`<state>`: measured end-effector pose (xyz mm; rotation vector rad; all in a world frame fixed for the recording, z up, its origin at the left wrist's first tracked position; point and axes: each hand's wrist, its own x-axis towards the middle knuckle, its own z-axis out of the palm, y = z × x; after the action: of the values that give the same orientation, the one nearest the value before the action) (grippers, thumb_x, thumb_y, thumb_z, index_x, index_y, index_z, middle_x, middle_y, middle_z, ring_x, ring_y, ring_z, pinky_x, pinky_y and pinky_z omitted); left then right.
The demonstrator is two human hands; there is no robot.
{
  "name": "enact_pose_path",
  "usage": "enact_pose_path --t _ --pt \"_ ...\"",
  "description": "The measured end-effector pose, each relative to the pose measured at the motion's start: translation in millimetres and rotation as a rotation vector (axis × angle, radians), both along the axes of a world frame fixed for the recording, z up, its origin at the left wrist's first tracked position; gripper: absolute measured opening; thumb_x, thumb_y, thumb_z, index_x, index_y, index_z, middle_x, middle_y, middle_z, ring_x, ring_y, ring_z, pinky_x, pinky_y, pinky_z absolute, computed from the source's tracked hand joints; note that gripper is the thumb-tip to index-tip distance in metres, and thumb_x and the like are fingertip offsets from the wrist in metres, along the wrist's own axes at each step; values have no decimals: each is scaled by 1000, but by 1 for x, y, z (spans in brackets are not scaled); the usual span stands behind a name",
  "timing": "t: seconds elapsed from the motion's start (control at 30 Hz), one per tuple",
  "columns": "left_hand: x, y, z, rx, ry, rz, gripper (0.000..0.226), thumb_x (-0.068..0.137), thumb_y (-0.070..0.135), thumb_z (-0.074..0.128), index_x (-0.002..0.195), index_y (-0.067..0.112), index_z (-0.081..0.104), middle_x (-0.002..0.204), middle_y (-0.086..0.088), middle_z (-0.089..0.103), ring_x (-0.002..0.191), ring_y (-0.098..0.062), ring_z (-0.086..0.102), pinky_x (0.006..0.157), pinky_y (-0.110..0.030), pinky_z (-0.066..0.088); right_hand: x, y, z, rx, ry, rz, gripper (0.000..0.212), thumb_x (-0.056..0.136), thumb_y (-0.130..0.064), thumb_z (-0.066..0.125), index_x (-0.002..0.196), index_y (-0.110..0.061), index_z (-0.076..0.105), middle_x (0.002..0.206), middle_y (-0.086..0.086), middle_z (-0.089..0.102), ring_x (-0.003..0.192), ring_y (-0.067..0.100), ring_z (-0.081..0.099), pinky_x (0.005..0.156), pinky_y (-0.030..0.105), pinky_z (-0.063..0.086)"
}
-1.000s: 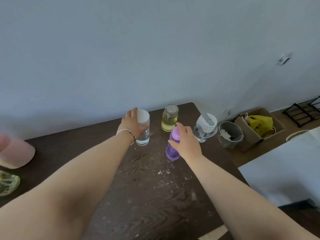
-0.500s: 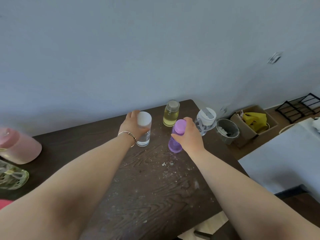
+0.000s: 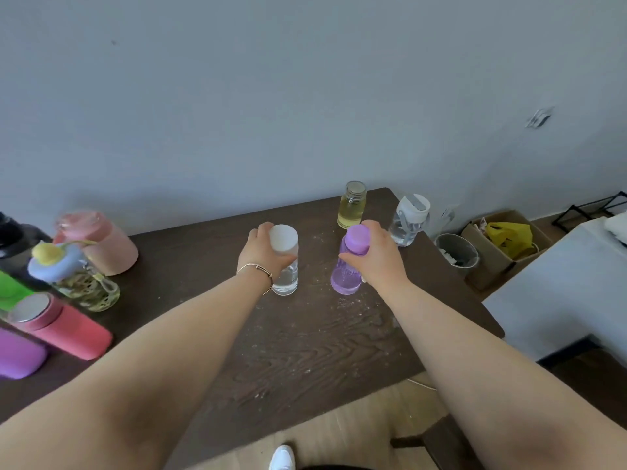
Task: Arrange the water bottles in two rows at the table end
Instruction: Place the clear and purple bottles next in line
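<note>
My left hand (image 3: 263, 254) grips a clear bottle with a white cap (image 3: 285, 266) standing on the dark wooden table (image 3: 305, 347). My right hand (image 3: 380, 257) is wrapped around a purple bottle (image 3: 347, 271) that stands beside it. Behind them, near the table's far right corner, stand a yellow-liquid bottle with a metal lid (image 3: 351, 205) and a clear bottle with a white flip lid (image 3: 409, 220). Several more bottles cluster at the left: pale pink (image 3: 101, 244), one with a blue lid (image 3: 73, 278), red (image 3: 59, 325), purple (image 3: 17, 356).
The wall runs close behind the table. Past the table's right end on the floor are a grey bin (image 3: 458, 254) and a cardboard box (image 3: 502, 245) with yellow contents. A white surface (image 3: 559, 283) lies at right. White specks dot the tabletop.
The view has swung left and back, bringing the left cluster of bottles into sight. Both hands stay on their bottles, which look drawn a little toward me from the back pair.
</note>
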<state>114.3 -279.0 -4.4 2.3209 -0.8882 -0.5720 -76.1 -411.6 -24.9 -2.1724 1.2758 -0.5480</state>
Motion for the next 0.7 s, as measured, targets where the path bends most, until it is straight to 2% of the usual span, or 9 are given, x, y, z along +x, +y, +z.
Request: enact_pose_path --t 0.4,0.7 --pt "-47 143 5 42 -30 326 79 90 33 79 156 21 38 152 -8 46 127 -40 59 103 -43 52 -8 98 0 95 -30 216 76 77 -35 81 141 -25 41 127 1 50 108 24 53 82 35 45" --pt "-14 256 17 20 -68 442 77 91 32 81 154 16 39 151 -11 46 128 -38 57 103 -44 51 52 192 11 68 -36 347 77 78 -34 82 142 -25 40 129 2 50 112 27 55 82 36 47"
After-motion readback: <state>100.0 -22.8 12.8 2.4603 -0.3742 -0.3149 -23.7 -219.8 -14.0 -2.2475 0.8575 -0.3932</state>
